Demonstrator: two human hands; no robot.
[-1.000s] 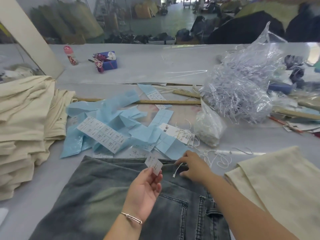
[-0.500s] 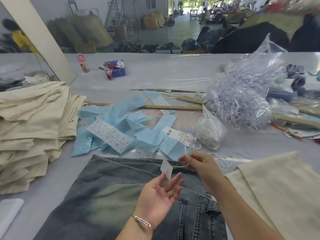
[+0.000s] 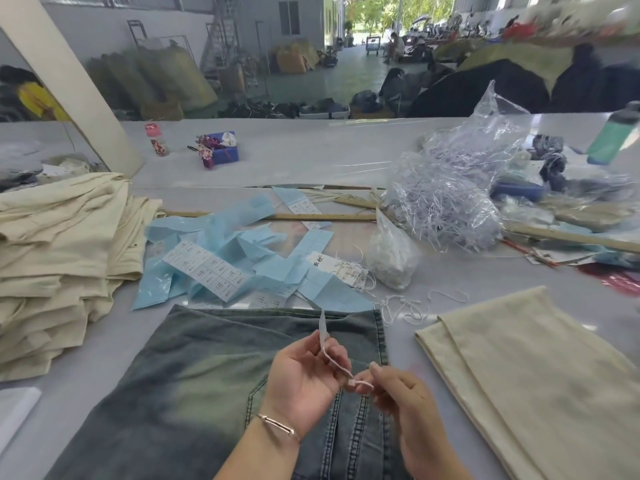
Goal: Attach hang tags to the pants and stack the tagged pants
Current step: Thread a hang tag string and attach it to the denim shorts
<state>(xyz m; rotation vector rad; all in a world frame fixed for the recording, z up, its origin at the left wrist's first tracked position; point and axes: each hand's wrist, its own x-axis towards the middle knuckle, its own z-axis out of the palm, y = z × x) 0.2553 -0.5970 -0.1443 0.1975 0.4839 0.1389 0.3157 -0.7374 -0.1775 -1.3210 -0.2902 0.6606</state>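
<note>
Left hand [image 3: 304, 372] is pinching hang tag [image 3: 322, 327] upright while right hand [image 3: 401, 393] is pinching string [image 3: 349, 379], prob. threading it, above near jeans [image 3: 207, 375].

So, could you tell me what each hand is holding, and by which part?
Left hand pinches the hang tag by its lower end; right hand pinches the tag's string.

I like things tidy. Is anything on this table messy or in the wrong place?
Yes. The blue paper sheets lie crumpled and overlapping behind the jeans, and loose white strings trail over the table. The cream pants stack at left sags unevenly. Nothing looks torn or spilled.
</note>
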